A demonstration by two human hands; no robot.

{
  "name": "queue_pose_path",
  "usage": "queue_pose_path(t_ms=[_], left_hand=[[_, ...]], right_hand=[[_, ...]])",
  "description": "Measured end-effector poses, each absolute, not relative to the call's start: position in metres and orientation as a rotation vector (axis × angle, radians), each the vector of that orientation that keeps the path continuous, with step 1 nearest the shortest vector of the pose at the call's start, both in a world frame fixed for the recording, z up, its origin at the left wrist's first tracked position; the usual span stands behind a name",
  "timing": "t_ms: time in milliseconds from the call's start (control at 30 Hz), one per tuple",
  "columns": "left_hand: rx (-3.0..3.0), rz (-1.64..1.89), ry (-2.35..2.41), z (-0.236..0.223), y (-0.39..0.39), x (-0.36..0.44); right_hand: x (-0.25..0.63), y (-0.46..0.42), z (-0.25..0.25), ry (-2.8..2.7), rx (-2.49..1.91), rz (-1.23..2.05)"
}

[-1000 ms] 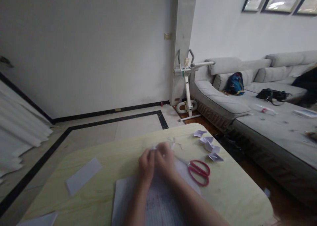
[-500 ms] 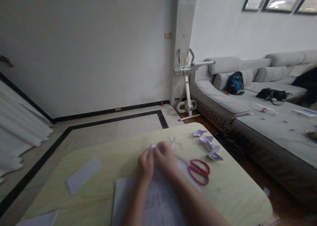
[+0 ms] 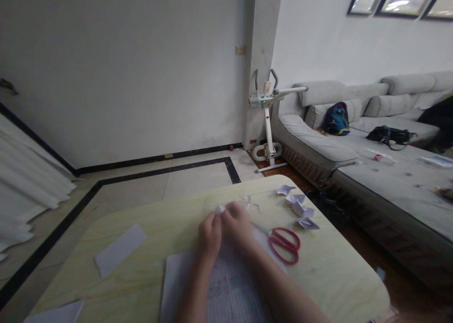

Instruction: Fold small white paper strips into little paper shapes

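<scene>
Close together above the table's middle, my left hand and my right hand are both closed on a small piece of folded white paper. Only its tip shows past my fingers; the rest is hidden. Under my forearms lies a written-on sheet of lined paper. Right of my right hand, red-handled scissors rest with their blades partly over the sheet. Thin paper scraps lie just beyond my right hand. Several folded paper boats stand in a row near the table's right edge.
The pale wooden table has rounded corners. On its left lie a blank paper strip and another paper at the near edge. Past the table are an exercise machine and a grey sofa with a blue backpack.
Both hands have shifted very slightly, and a little more of the folded paper's tip shows between them. The scissors, boats and loose papers have stayed in place.
</scene>
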State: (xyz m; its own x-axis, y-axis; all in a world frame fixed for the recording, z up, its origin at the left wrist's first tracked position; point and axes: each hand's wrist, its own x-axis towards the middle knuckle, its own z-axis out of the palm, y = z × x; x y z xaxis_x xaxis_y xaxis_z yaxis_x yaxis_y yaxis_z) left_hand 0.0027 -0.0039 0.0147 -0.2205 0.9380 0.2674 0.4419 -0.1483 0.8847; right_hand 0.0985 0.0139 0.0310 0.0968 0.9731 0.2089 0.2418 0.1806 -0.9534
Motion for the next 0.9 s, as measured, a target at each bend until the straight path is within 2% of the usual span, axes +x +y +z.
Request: queue_pose_path(t_ms=[267, 533, 800, 900], left_hand=[[1.532, 1.324, 1.609, 0.0160, -0.0055, 0.0049], [1.527, 1.342, 1.590, 0.0186, -0.0048, 0.0042], [1.436, 1.373, 1.545, 0.0186, -0.0042, 0.0064], [1.373, 1.413, 1.482, 0.0214, -0.0028, 0.0056]], right_hand=[[0.0974, 0.0118, 0.0281, -1.255, -1.258, 0.846], [0.0987, 0.0142, 0.0267, -1.371, -1.289, 0.766], [0.1003, 0.0165, 0.0336, -1.214, -1.214, 1.019], [0.1001, 0.0165, 0.0359, -1.196, -1.196, 1.019]])
